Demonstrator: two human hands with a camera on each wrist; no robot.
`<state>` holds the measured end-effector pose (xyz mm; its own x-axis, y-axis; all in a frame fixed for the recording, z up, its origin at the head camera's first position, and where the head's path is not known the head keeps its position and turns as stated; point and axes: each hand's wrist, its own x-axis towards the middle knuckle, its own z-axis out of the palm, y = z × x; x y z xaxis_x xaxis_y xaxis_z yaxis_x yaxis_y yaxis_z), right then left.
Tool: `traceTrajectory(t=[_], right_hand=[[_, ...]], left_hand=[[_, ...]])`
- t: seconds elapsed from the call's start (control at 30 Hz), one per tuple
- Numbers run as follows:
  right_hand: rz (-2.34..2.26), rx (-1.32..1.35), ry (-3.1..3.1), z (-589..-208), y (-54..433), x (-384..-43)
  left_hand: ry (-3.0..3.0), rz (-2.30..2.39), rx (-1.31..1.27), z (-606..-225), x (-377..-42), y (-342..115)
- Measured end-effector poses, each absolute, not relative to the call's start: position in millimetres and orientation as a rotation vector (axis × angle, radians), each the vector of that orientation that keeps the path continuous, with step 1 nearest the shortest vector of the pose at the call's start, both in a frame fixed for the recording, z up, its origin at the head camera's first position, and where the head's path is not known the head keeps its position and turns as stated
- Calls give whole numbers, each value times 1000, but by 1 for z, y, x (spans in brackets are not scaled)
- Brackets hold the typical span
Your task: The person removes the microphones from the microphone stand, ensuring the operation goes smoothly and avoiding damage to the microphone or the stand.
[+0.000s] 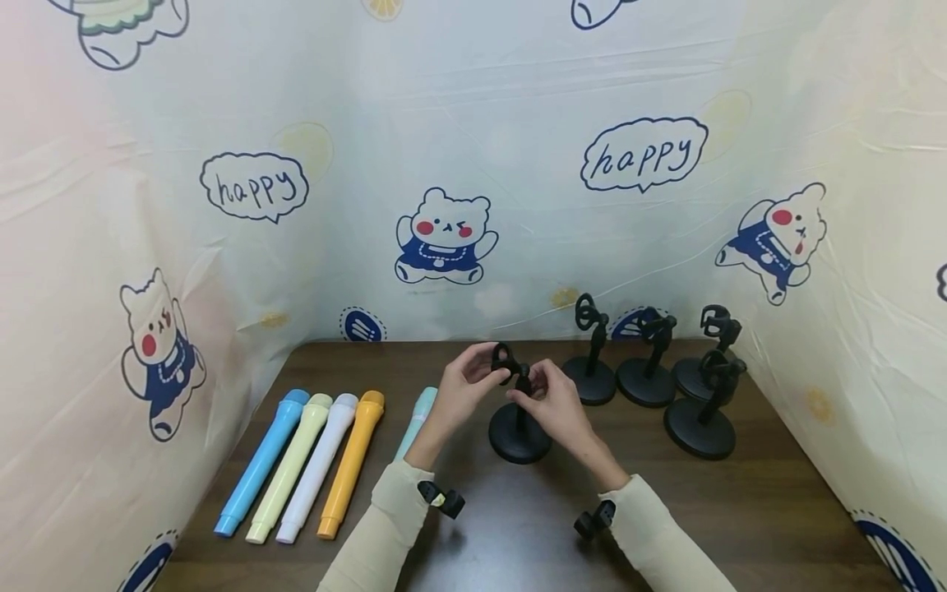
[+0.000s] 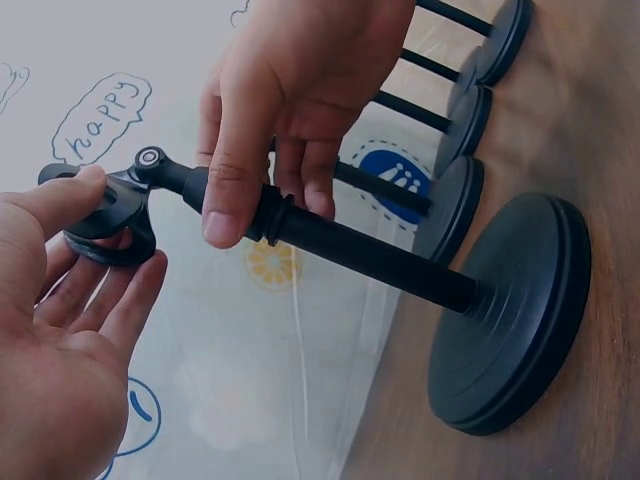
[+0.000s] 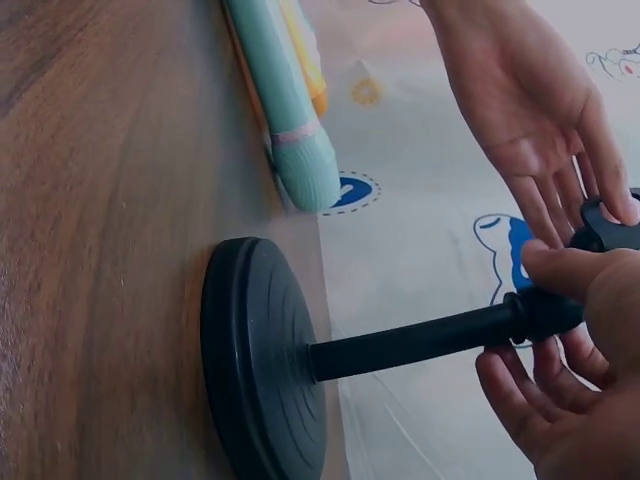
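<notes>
A black microphone stand (image 1: 520,434) with a round base stands upright on the table between both hands. My left hand (image 1: 468,390) pinches the ring-shaped clip (image 2: 112,205) at its top, thumb on one side and fingers on the other. Just below the clip's hinge, my right hand (image 1: 555,404) grips the upper pole, its thumb (image 2: 228,200) lying along the collar. In the right wrist view the lower pole (image 3: 410,345) and base (image 3: 265,360) show uncovered. Beside the left forearm lies a mint-green toy microphone (image 3: 290,130), partly hidden by that arm in the head view.
Blue (image 1: 262,460), pale green (image 1: 288,469), white (image 1: 318,469) and orange (image 1: 352,464) toy microphones lie side by side at the left. Several more black stands (image 1: 699,427) are grouped at the back right. A printed curtain (image 1: 518,164) encloses the wooden table (image 1: 510,543).
</notes>
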<state>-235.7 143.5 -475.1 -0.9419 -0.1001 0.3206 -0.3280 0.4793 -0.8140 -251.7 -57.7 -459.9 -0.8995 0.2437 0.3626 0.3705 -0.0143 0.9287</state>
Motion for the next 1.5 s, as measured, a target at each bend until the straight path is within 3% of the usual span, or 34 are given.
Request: traceTrajectory(t=[0.47, 1.07, 1.37, 1.5], right_hand=[[1661, 732, -2499, -464, 164, -237], [1480, 418, -2510, -476, 148, -241], [1696, 718, -2494, -475, 160, -239], [1709, 682, -2477, -476, 162, -240]], left_hand=[[-2111, -2096, -692, -460, -252, -57], [-2134, -2092, -676, -460, -254, -58], [-2131, -2120, -674, -460, -254, -58], [-2126, -2115, -683, -460, -253, -58]])
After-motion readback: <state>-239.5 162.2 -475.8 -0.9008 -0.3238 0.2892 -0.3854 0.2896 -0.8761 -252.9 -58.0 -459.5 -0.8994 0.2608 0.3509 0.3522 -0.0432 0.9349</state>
